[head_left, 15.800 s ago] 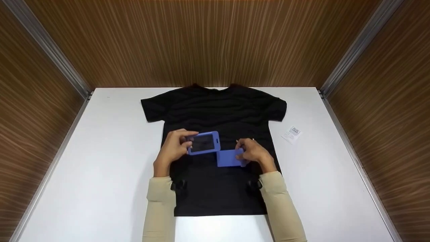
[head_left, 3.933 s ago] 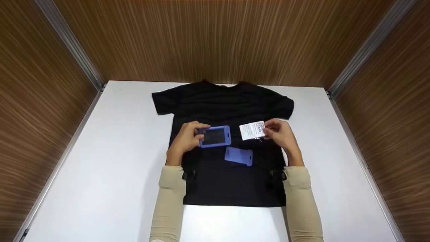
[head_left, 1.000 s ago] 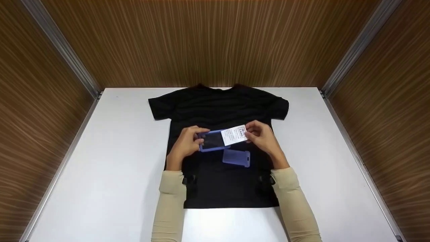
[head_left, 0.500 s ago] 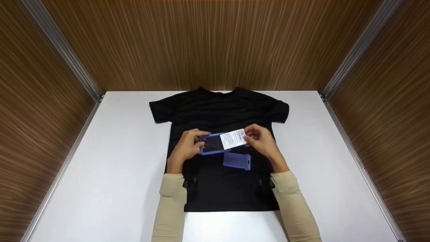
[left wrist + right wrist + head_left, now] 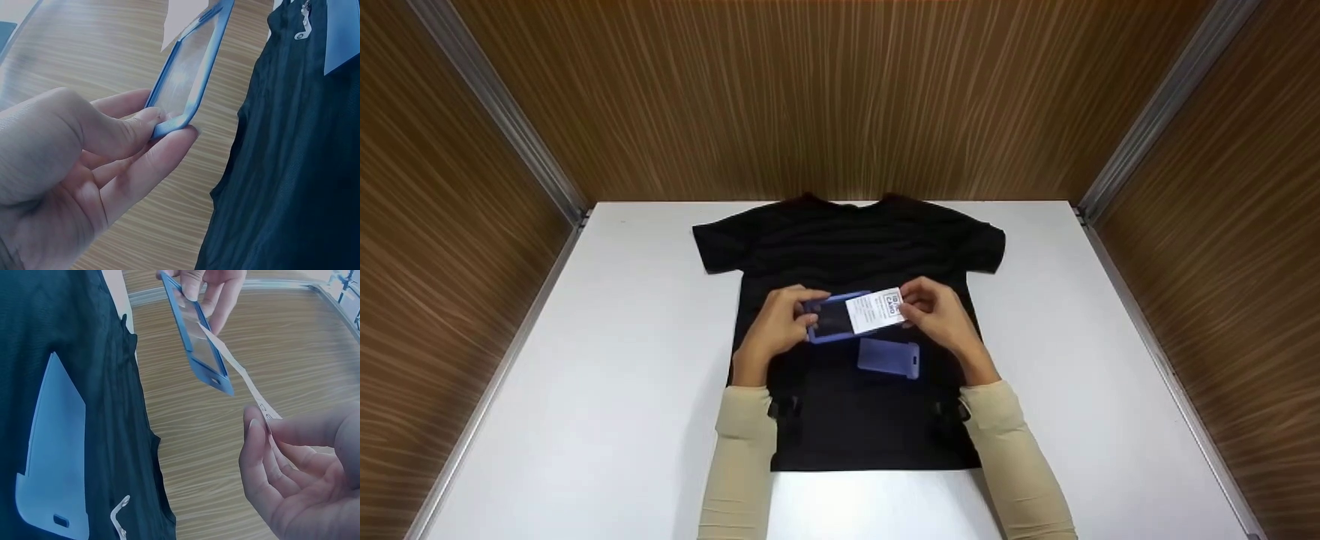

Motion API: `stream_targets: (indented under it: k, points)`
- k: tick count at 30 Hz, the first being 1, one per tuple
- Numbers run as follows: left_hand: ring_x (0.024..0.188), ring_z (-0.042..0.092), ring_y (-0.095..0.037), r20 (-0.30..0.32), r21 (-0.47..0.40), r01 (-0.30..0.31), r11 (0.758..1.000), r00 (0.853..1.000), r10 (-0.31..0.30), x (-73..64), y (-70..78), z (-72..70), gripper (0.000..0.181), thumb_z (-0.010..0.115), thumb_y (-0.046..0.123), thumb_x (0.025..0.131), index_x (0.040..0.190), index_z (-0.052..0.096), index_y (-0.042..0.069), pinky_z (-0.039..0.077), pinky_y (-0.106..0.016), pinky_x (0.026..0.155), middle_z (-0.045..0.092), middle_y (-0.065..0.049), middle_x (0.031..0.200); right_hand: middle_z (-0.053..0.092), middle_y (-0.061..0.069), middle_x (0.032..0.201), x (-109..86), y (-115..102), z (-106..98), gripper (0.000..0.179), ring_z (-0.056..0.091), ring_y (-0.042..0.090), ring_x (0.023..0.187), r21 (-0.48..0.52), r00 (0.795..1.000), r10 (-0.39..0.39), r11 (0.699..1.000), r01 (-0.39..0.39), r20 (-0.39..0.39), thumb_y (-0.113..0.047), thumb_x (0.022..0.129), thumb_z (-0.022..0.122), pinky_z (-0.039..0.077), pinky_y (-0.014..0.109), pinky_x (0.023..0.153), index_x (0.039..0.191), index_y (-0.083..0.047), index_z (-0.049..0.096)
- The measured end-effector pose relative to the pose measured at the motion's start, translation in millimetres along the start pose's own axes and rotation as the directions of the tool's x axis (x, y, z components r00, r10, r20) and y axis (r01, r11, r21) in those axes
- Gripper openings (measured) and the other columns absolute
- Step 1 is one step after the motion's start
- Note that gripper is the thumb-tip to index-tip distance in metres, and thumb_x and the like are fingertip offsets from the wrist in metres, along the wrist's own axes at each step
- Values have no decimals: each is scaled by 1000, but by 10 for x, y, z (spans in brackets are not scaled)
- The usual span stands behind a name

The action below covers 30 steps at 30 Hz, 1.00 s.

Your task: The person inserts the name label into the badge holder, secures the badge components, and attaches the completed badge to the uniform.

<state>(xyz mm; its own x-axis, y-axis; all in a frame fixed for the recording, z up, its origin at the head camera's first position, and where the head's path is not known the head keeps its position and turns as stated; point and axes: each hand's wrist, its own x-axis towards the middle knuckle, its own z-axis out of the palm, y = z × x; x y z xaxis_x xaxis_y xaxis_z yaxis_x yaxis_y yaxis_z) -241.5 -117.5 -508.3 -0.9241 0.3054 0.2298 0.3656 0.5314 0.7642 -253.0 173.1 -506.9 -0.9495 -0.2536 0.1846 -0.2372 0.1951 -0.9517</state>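
My left hand (image 5: 776,319) pinches one end of a blue badge holder frame (image 5: 832,339) with a clear window, thumb on its face and fingers beneath. In my right hand (image 5: 945,315) a white ID card (image 5: 872,312) is held by its printed end between thumb and fingertips. The card's free end overlaps the frame's window; in the right wrist view the card (image 5: 233,365) slants, bent, with its tip at the window. Below them the blue back cover (image 5: 885,357), with a slot at one end, lies on a black T-shirt (image 5: 855,240).
A small metal clip (image 5: 118,517) lies on the shirt near the cover. The shirt is spread over a white table (image 5: 645,360), sleeves outward. Wood-grain panels (image 5: 825,97) with metal corner rails wall in the back and both sides.
Earlier the right hand held the cover, and the card lay on the table. The cover now lies on the shirt; the right hand took the card and brought it leftward over the frame.
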Motion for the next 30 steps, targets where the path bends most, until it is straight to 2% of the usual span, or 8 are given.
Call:
stream_targets:
  k: [9,18,25,30]
  points:
    - [78,68,-20,7,-44,-2,999,1000,3,2,37,15,41,63,-12,92,128,72,5,57,-24,58,68,-17,107,68,23,88,4,9,47,19,67,13,69,-23,999,12,1000,-13,-41,16,88,65,61,29,62,106,14,63]
    - [81,70,-21,15,-104,-3,995,1000,5,8,76,47,42,66,-13,90,128,72,4,59,-24,59,67,-16,103,70,23,85,15,24,111,18,68,26,67,-38,994,7,999,-11,-111,12,86,71,62,43,61,102,15,65]
    - [82,70,-24,31,-116,-10,993,999,13,22,94,77,42,66,-12,91,129,72,5,59,-24,59,66,-17,104,70,14,79,10,-2,141,11,68,17,63,-35,988,8,999,-14,-154,12,85,71,62,40,61,96,12,66]
    - [81,69,-30,37,-107,-13,994,999,17,18,109,90,41,67,-10,92,130,71,5,58,-24,58,66,-15,106,70,18,80,13,20,164,10,69,21,63,-55,988,-12,998,4,-156,11,86,71,61,35,59,94,12,66]
